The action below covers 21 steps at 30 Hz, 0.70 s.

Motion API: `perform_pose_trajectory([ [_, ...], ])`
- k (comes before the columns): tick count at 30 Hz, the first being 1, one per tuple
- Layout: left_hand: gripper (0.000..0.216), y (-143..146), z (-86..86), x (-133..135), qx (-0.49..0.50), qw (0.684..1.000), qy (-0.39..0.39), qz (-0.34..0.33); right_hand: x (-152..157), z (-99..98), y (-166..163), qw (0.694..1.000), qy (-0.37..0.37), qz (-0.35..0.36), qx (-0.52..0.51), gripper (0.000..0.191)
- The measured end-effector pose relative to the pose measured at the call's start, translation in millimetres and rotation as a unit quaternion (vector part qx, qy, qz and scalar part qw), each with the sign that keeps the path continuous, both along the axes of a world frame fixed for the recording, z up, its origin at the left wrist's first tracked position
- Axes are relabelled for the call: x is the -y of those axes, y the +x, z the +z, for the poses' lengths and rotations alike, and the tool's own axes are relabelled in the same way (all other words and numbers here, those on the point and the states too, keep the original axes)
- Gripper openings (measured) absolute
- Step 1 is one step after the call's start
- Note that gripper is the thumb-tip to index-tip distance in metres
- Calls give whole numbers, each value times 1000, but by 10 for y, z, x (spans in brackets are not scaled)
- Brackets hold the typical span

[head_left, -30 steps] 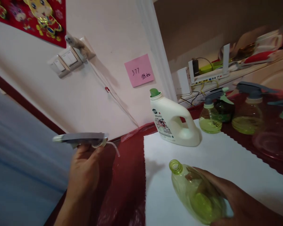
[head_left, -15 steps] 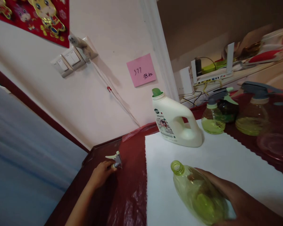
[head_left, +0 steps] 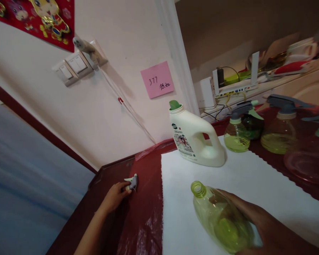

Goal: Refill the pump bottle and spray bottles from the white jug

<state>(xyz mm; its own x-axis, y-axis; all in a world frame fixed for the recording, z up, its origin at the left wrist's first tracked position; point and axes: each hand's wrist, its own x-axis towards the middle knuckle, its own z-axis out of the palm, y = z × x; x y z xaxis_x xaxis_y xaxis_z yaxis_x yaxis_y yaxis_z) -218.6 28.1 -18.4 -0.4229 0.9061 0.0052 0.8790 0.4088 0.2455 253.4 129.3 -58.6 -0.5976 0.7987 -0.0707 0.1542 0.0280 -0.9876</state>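
My right hand (head_left: 257, 223) is wrapped round a clear green bottle (head_left: 218, 219) that leans over the white cloth (head_left: 255, 184); its threaded neck is uncapped and points up and left. My left hand (head_left: 114, 195) reaches out low over the dark red table edge, fingers closed on a grey and white spray head (head_left: 132, 182) that rests on the red plastic sheet (head_left: 146, 198).
A white detergent jug (head_left: 195, 136) with a green cap stands at the cloth's far edge. Three spray bottles (head_left: 238, 131) with grey triggers stand at the back right, beside a pink basin (head_left: 308, 163). The wall holds switches (head_left: 74, 67), a cable and a pink note (head_left: 157, 78).
My left hand has carried the spray head from up near the camera down to the red sheet on the table and has stayed there. The right hand and bottle barely moved.
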Motion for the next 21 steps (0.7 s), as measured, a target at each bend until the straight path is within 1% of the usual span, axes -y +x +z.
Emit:
perform_pose_trajectory([
  [2,54,34,50,5,-5,1000,7,1,12,19,-6,1000,-3,-10,-5,93],
  [5,53,165,192,-12,-16,999,31,-2,32,76,-11,1000,-14,-21,4,93],
  [8,52,498,388,-59,0,997,78,-20,39,127,-6,999,-32,-20,4,95],
  [9,51,667,452,-76,42,993,104,-35,35,132,-1,999,-37,-17,2,96],
  [11,48,1073,554,-102,159,975,139,-65,16,116,11,999,-38,-7,0,98],
  [13,51,1525,598,-120,268,949,121,-114,-15,79,18,1000,-16,22,-6,99],
  [15,68,1954,569,-139,368,915,73,-148,-45,49,13,998,16,52,-15,100],
  [18,101,2440,406,-196,456,871,9,-183,-67,56,-18,995,41,83,-42,102],
  [19,105,2548,337,-223,477,857,10,-193,-67,66,-28,994,40,90,-53,101],
  [21,102,2681,210,-278,509,832,33,-217,-64,72,-35,992,39,98,-67,99],
])
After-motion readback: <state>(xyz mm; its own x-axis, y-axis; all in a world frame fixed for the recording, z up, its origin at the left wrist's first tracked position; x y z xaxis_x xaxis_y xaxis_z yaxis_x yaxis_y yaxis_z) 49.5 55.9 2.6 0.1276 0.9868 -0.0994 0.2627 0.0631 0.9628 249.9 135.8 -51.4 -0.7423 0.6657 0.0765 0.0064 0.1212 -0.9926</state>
